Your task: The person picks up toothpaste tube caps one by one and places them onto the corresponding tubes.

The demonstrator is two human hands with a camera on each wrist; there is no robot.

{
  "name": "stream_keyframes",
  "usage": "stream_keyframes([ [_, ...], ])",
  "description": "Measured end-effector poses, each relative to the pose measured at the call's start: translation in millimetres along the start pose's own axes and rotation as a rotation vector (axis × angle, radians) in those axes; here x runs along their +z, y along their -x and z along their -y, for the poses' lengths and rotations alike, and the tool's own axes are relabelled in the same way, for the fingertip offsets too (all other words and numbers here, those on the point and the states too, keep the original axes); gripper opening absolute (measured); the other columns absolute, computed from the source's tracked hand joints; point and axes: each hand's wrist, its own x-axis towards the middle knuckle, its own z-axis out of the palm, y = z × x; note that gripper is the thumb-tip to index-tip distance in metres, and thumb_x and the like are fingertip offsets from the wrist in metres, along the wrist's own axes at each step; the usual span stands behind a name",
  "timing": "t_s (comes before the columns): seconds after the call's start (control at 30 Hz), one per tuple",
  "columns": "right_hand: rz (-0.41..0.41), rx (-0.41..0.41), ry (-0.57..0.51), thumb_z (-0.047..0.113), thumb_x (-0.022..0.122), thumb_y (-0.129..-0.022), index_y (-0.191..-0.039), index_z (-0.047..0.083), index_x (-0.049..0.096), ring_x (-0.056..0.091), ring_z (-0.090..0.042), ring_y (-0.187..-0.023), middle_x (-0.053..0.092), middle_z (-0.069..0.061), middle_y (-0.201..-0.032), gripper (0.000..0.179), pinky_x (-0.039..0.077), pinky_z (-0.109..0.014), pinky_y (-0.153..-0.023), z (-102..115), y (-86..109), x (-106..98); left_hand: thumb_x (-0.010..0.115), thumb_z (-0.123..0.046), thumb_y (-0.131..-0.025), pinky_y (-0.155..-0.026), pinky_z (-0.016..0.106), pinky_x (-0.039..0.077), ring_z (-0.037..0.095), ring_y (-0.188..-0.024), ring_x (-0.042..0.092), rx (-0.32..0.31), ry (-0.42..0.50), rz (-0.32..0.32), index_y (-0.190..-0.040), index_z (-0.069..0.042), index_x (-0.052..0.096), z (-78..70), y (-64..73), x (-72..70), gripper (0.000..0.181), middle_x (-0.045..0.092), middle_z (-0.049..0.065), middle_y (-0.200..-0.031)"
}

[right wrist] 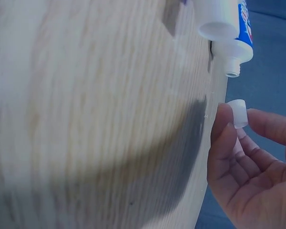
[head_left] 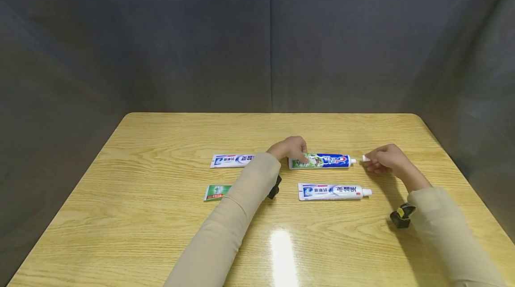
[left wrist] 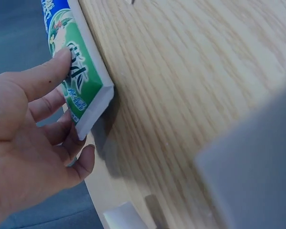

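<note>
My left hand holds a blue and green toothpaste tube by its flat crimped end. In the left wrist view, the thumb lies on the tube's green printed face, with fingers behind its edge. The tube's bare threaded nozzle shows in the right wrist view, without a cap on it. My right hand pinches a small white cap between thumb and fingers. That cap is apart from the nozzle, a short gap to its right in the head view.
A capped white and blue toothpaste tube lies nearer on the wooden table. Another white and blue tube and a green tube lie to the left, both partly hidden by my left sleeve. Dark cloth hangs behind the table.
</note>
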Motion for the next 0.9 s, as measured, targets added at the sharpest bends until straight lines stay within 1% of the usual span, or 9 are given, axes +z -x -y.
stream_keyframes([
  [0.17,0.003,-0.004,0.010,0.012,0.049,-0.092,-0.116,-0.020,0.047,0.062,-0.009,-0.065,0.064,0.001,-0.075,0.041,0.051,-0.027,-0.063,-0.3,2.0,-1.1,0.068,-0.020,-0.082,-0.065,0.023,0.039,0.013,-0.078,0.045,0.029,-0.009,0.019,-0.096,-0.004,0.057,-2.7,-1.0,-0.4,0.023,0.052,0.003,-0.093],
  [0.27,0.006,-0.007,0.011,0.013,0.049,-0.093,-0.116,-0.020,0.047,0.062,-0.009,-0.066,0.064,0.000,-0.075,0.041,0.051,-0.028,-0.063,-1.4,2.2,-2.0,0.066,-0.019,-0.084,-0.070,0.024,0.041,0.013,-0.082,0.046,0.041,-0.009,0.037,-0.105,-0.003,0.058,-4.3,-0.1,-1.0,0.028,0.054,0.005,-0.105],
  [0.37,0.010,-0.010,0.003,0.014,0.049,-0.093,-0.116,-0.020,0.047,0.062,-0.009,-0.066,0.065,0.000,-0.076,0.041,0.051,-0.028,-0.063,-2.7,2.4,-2.8,0.064,-0.017,-0.086,-0.075,0.024,0.041,0.013,-0.085,0.047,0.055,0.003,0.062,-0.114,-0.002,0.058,-4.7,0.4,-0.7,0.032,0.055,0.007,-0.111],
  [0.43,0.014,-0.010,-0.001,0.014,0.049,-0.093,-0.116,-0.020,0.046,0.062,-0.009,-0.066,0.066,0.000,-0.077,0.042,0.051,-0.028,-0.063,-3.1,2.8,-3.4,0.062,-0.016,-0.087,-0.071,0.023,0.041,0.012,-0.078,0.047,0.074,0.013,0.079,-0.107,-0.002,0.061,-4.3,0.2,-0.3,0.025,0.057,0.005,-0.098],
  [0.6,0.017,-0.016,-0.011,0.015,0.048,-0.093,-0.117,-0.020,0.045,0.062,-0.009,-0.067,0.066,-0.001,-0.079,0.042,0.051,-0.027,-0.064,-3.7,4.7,-4.3,0.061,-0.015,-0.088,-0.067,0.022,0.038,0.011,-0.072,0.044,0.117,0.010,0.103,-0.105,-0.002,0.062,-2.7,0.2,-1.1,0.022,0.057,0.004,-0.091],
  [0.63,0.016,-0.018,-0.012,0.015,0.048,-0.093,-0.117,-0.020,0.045,0.062,-0.009,-0.067,0.067,-0.001,-0.079,0.043,0.051,-0.026,-0.064,-3.9,5.3,-4.4,0.060,-0.015,-0.089,-0.069,0.023,0.039,0.011,-0.075,0.044,0.123,0.006,0.105,-0.109,-0.001,0.060,-2.2,0.2,-1.4,0.024,0.057,0.005,-0.096],
  [0.67,0.015,-0.022,-0.013,0.015,0.048,-0.093,-0.118,-0.020,0.045,0.063,-0.009,-0.067,0.067,-0.001,-0.079,0.043,0.051,-0.026,-0.064,-4.3,5.8,-4.6,0.060,-0.015,-0.089,-0.070,0.023,0.040,0.012,-0.077,0.046,0.125,0.010,0.104,-0.112,-0.001,0.059,-1.7,0.2,-1.7,0.027,0.058,0.006,-0.101],
  [0.73,0.016,-0.032,-0.024,0.014,0.046,-0.094,-0.119,-0.021,0.043,0.063,-0.008,-0.068,0.067,-0.002,-0.081,0.043,0.051,-0.026,-0.064,-5.2,6.8,-4.9,0.060,-0.016,-0.089,-0.068,0.023,0.040,0.012,-0.075,0.046,0.129,0.017,0.098,-0.109,-0.002,0.060,-0.6,-0.1,-2.2,0.025,0.058,0.005,-0.095],
  [0.9,0.025,-0.061,-0.053,0.015,0.043,-0.096,-0.124,-0.022,0.037,0.063,-0.007,-0.070,0.067,-0.004,-0.086,0.046,0.051,-0.025,-0.067,-6.6,8.7,-5.3,0.060,-0.016,-0.089,-0.067,0.023,0.038,0.011,-0.075,0.044,0.129,0.060,0.069,-0.102,-0.003,0.060,1.9,-0.6,-3.8,0.019,0.053,0.001,-0.088],
])
